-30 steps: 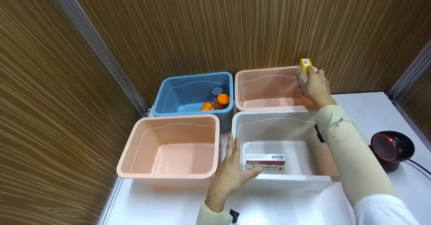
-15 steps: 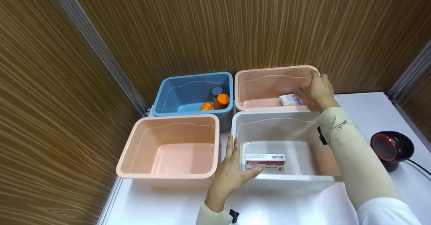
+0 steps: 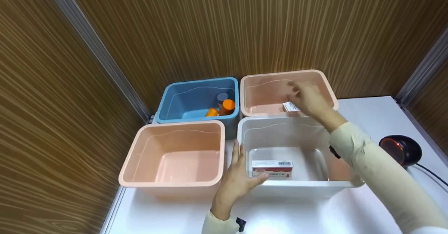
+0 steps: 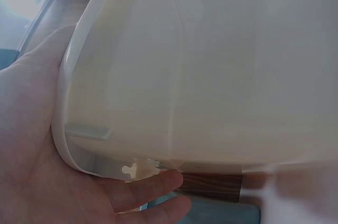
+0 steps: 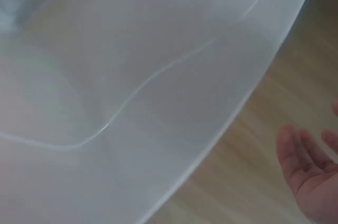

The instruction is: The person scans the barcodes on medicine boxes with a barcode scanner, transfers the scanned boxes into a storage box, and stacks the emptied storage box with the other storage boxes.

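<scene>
Head view: right hand (image 3: 308, 98) — relaxed, empty — hovers above the rear peach bin (image 3: 264, 91); left hand (image 3: 233, 182), fingers extended, touches the white bin (image 3: 280, 136).

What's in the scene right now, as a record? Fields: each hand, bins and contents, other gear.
left hand: fingers extended, at white bin's near-left corner
right hand: over back-right pink bin, no held object visible
white bin: one red-and-white box
back-right pink bin: white box, partly hidden by right hand
blue bin: two orange items, one grey-topped item
front-left pink bin: left of white bin
black device: right of white bin, cable attached
</scene>
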`<state>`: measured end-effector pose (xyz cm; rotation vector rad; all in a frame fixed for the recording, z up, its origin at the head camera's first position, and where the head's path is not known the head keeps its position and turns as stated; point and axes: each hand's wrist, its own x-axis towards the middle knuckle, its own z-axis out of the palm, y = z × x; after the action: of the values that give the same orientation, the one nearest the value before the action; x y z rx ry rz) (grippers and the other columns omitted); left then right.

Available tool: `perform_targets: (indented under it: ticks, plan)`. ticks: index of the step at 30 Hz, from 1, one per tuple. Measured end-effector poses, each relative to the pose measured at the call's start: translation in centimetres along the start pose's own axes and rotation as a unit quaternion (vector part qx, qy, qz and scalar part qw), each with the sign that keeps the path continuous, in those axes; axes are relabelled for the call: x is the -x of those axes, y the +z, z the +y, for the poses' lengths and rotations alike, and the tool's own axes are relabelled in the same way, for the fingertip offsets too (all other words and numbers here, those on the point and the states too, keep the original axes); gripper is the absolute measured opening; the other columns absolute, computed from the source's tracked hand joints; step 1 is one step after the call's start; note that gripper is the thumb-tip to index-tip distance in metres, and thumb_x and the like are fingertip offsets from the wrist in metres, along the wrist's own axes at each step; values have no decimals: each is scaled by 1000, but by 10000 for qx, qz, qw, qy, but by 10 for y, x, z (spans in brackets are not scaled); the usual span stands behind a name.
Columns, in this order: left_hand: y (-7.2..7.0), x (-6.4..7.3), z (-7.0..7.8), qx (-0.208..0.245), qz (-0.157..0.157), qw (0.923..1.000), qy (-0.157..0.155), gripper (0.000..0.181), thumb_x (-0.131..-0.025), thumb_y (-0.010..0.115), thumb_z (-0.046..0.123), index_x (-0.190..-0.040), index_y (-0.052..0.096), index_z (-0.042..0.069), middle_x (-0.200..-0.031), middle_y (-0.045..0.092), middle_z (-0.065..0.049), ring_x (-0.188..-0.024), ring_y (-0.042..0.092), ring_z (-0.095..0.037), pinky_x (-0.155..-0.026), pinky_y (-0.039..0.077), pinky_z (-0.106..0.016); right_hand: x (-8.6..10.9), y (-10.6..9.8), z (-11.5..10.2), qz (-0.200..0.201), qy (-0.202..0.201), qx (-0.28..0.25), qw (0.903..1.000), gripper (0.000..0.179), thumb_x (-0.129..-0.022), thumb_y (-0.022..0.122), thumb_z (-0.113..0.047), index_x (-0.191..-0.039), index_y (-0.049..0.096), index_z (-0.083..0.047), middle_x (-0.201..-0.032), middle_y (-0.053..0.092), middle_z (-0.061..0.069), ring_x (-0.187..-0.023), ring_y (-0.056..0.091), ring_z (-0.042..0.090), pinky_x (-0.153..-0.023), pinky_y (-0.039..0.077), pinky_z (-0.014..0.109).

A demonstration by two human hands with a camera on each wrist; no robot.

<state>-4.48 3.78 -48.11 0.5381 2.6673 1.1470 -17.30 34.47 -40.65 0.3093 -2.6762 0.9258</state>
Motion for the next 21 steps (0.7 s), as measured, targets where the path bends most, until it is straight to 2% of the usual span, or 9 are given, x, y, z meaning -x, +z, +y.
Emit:
perform_targets:
  ticks: [4, 7, 10, 13, 17, 21]
  plan:
    - [-1, -3, -2, -35, 44, 10000, 36, 119, -79, 75, 66, -162, 14, 7, -169, -12, 0, -146, 25, -42, -108, 39, -54, 15, 15, -23, -270, -1209, 100, 9922, 28, -92, 70, -4, -118, 66, 4, -94, 71, 16, -82, 68, 30, -74, 55, 47]
    - [-2, -5, -4, -134, 79, 9999, 27, 121, -78, 73, 70, -162, 14, 7, -169, -11, -1, -145, 27, -43, -107, 40, -55, 27, 27, -35, -1031, -1632, 207, 9810, 23, -91, 72, -9, -113, 70, 0, -92, 71, 9, -80, 66, 23, -73, 55, 43]
    - [-2, -7, -5, -171, 99, 9998, 20, 123, -77, 72, 73, -162, 13, 7, -169, -11, -2, -145, 27, -43, -106, 41, -54, 38, 37, -41, -2027, -1625, 455, 9646, 27, -90, 76, -16, -113, 72, -2, -93, 72, 9, -80, 67, 22, -73, 56, 42]
    - [-2, -7, -4, -72, 121, 9999, 26, 122, -78, 73, 71, -162, 13, 6, -169, -11, -1, -144, 29, -44, -105, 42, -54, 47, 48, -41, -2911, -1451, 745, 9427, 38, -87, 80, -22, -116, 71, -1, -98, 73, 14, -85, 69, 28, -77, 57, 45]
    - [-1, -7, -2, 14, 104, 9999, -23, 121, -78, 74, 70, -163, 13, 9, -169, -12, 1, -143, 32, -43, -105, 43, -53, 55, 66, -36, -3641, -1210, 1104, 9168, 51, -80, 86, -25, -122, 68, -3, -106, 72, 14, -93, 68, 31, -86, 55, 49]
    - [-1, -7, -2, 107, 106, 9999, -14, 120, -78, 75, 68, -163, 14, 10, -169, -10, 1, -143, 32, -42, -107, 40, -54, 57, 82, -30, -4069, -1018, 1316, 8982, 63, -77, 89, -19, -133, 62, -7, -110, 71, 11, -91, 64, 25, -90, 53, 50]
